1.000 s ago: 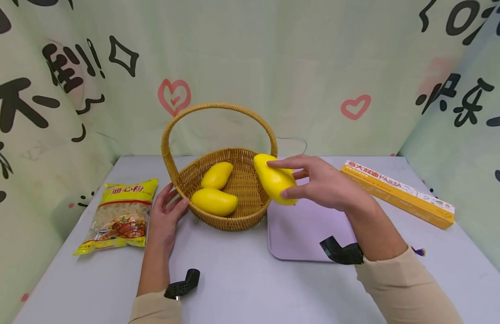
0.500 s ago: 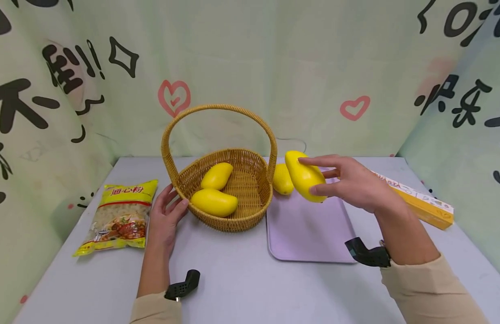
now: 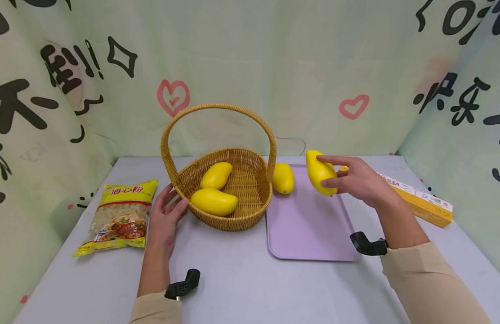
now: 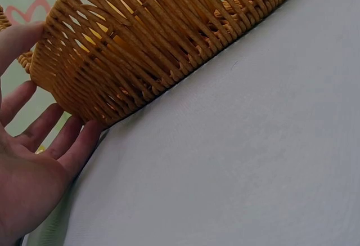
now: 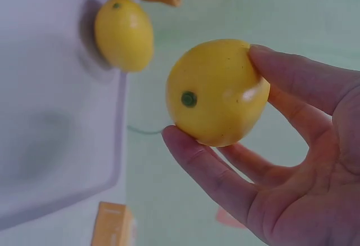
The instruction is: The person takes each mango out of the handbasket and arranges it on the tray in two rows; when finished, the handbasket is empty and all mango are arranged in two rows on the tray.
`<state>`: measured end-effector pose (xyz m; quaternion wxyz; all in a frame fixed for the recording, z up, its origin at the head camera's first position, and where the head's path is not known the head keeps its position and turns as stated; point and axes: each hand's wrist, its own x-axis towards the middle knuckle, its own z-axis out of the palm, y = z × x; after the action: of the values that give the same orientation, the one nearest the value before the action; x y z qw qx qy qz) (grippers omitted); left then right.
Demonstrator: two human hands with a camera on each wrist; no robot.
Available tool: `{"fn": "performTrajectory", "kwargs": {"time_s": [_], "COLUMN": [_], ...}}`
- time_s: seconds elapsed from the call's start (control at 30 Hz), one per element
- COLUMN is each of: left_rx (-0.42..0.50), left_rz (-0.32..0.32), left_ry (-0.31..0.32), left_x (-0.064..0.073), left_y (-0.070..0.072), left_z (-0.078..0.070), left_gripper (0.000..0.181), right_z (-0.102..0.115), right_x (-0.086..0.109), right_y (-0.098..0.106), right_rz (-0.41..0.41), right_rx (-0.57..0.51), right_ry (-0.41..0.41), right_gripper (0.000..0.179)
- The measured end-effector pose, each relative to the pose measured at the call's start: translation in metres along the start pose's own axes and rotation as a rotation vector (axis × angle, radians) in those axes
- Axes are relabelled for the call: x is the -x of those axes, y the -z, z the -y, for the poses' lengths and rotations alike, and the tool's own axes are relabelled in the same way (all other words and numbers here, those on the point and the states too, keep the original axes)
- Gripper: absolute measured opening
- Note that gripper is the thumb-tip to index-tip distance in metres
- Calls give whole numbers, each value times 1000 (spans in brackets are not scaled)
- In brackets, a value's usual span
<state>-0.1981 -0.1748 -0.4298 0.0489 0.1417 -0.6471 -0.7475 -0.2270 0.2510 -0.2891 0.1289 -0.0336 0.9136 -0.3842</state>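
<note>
My right hand (image 3: 357, 180) pinches a yellow mango (image 3: 320, 173) between thumb and fingers, above the far right part of the lilac tray (image 3: 310, 229). In the right wrist view, the mango's green stem spot (image 5: 189, 99) faces the camera. Another mango (image 3: 283, 178) lies on the tray at its far left corner, beside the basket. My left hand (image 3: 166, 218) holds the left side of the wicker basket (image 3: 229, 222), thumb at the rim and fingertips against the outer wall (image 4: 135, 49). Two more mangoes (image 3: 214, 202) lie inside the basket, on its left side.
A yellow bag of macaroni (image 3: 122, 216) lies left of my left hand. An orange pasta box (image 3: 421, 200) lies right of the tray, partly behind my right hand. The basket's tall handle (image 3: 221, 106) arches over it. A curtain (image 3: 306, 81) hangs behind the table.
My right hand has carried the mango from the basket's right rim rightward over the tray, uncovering the mango on the tray. My left hand and the basket stay in place.
</note>
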Motion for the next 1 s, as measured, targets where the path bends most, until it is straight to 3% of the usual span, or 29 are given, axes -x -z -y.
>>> {"fn": "performTrajectory", "kwargs": {"time_s": [0.3, 0.7, 1.0], "left_rx": [13, 32, 33], "left_rz": [1, 0, -1], "left_ry": [-5, -7, -14], "left_x": [0, 0, 0], "left_y": [0, -1, -1], "left_z": [-1, 0, 0], "left_gripper": [69, 68, 69], "right_z": [-25, -35, -40], "right_x": [-28, -58, -69], "right_y": [-8, -21, -32], "right_rz": [-49, -109, -99], "right_rx": [62, 102, 113], "right_ry": [-62, -143, -186], "right_gripper": [70, 68, 67]}}
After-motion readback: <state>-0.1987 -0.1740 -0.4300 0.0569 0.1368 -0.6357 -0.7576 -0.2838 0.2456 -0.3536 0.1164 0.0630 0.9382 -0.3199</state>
